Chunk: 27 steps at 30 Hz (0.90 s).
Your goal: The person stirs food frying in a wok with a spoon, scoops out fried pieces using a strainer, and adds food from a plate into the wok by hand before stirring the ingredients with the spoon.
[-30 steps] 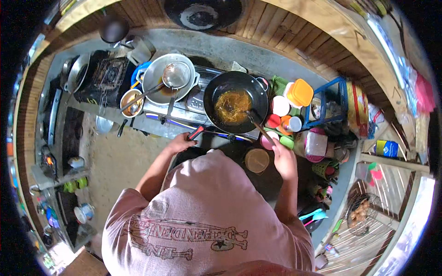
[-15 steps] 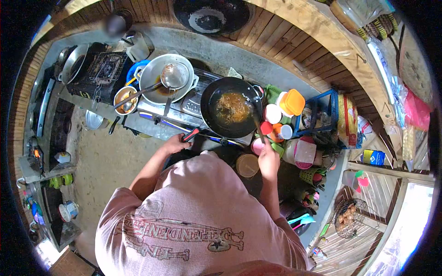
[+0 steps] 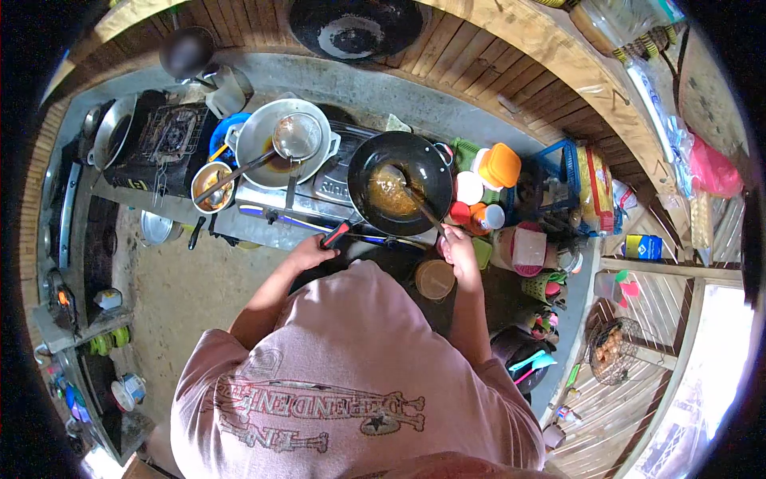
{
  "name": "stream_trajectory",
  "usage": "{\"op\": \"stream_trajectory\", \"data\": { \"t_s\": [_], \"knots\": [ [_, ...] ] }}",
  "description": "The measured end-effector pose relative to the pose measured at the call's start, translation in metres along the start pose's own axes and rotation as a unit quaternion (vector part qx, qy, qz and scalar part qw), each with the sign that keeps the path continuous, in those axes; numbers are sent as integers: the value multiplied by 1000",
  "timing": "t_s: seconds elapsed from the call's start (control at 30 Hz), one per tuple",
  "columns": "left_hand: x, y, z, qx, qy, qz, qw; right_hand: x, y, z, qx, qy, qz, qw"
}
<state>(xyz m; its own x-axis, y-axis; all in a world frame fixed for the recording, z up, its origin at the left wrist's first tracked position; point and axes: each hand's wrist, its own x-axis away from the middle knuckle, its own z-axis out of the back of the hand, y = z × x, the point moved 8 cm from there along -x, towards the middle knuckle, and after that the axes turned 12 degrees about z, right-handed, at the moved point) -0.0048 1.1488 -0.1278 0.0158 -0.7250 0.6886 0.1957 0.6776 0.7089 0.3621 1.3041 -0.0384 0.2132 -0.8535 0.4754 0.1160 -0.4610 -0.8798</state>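
A black wok (image 3: pixel 369 209) sits on the gas stove (image 3: pixel 327 188), with brown, oily-looking food (image 3: pixel 391 201) in its middle. My left hand (image 3: pixel 314 252) is closed around the wok's red-and-black handle (image 3: pixel 336 235). In my right hand (image 3: pixel 459 251) is the long handle of a spatula (image 3: pixel 421 206). Its broad head rests in the food, towards the far side of the wok; the exact shape of the head is partly hidden by food.
Left of the wok stands a metal pot (image 3: pixel 259 128) with a strainer (image 3: pixel 297 136) across it. A small pot (image 3: pixel 213 185) with a utensil sits beside it. Lidded containers (image 3: pixel 499 165) and a blue crate (image 3: pixel 568 172) crowd the right. A round-lidded container (image 3: pixel 435 279) lies below.
The spatula's head has swept from the wok's right side to its far middle, through the food. My right hand has shifted slightly left; my left hand keeps hold of the handle.
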Motion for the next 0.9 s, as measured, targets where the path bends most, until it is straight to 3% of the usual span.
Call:
{"op": "stream_trajectory", "data": {
  "t_s": [0.07, 0.1, 0.13, 0.2, 0.23, 0.27, 0.33, 0.4, 0.43, 0.53, 0.57, 0.67, 0.7, 0.77, 0.87, 0.9],
  "knots": [
    [22, 29, 6, -18, -2, 14, 1000, 2, -1, 4, 181, -3, 156, 971],
    [31, 36, 8, -37, -1, 28, 999, 17, -16, 2, 289, -6, 246, 925],
    [30, 34, 7, -39, -6, 29, 999, 33, -23, 1, 289, -1, 242, 926],
    [25, 34, 7, -22, -16, -5, 1000, 81, -69, -17, 480, 28, 386, 787],
    [25, 34, 8, -25, -22, -7, 999, 104, -89, -22, 490, 30, 320, 810],
    [23, 31, 8, -19, -38, 16, 999, 120, -93, -23, 492, 36, 318, 810],
    [19, 25, 9, -18, -57, 37, 998, 139, -88, -22, 602, 25, 220, 768],
    [12, 21, 11, -42, -57, 15, 997, 143, -87, -38, 603, 42, 195, 773],
    [30, 49, 18, -63, -60, 4, 996, 141, -86, -53, 597, 65, 224, 768],
    [15, 36, 19, -62, -70, -4, 996, 112, -45, -65, 565, 102, 289, 766],
    [23, 42, 15, 2, -130, 9, 991, 106, -40, -66, 538, 118, 330, 766],
    [34, 62, 15, -14, -143, -30, 989, 108, -46, -69, 487, 169, 311, 798],
    [-3, 26, 8, -19, -151, -66, 986, 113, -53, -73, 487, 173, 308, 799],
    [1, 32, 11, -44, -145, -58, 987, 119, -62, -63, 374, 211, 265, 863],
    [3, 33, 10, -42, -140, -51, 988, 106, -79, -59, 421, 229, 265, 837],
    [2, 31, 10, -16, -142, -51, 988, 98, -77, -56, 345, 246, 288, 859]
  ]
}}
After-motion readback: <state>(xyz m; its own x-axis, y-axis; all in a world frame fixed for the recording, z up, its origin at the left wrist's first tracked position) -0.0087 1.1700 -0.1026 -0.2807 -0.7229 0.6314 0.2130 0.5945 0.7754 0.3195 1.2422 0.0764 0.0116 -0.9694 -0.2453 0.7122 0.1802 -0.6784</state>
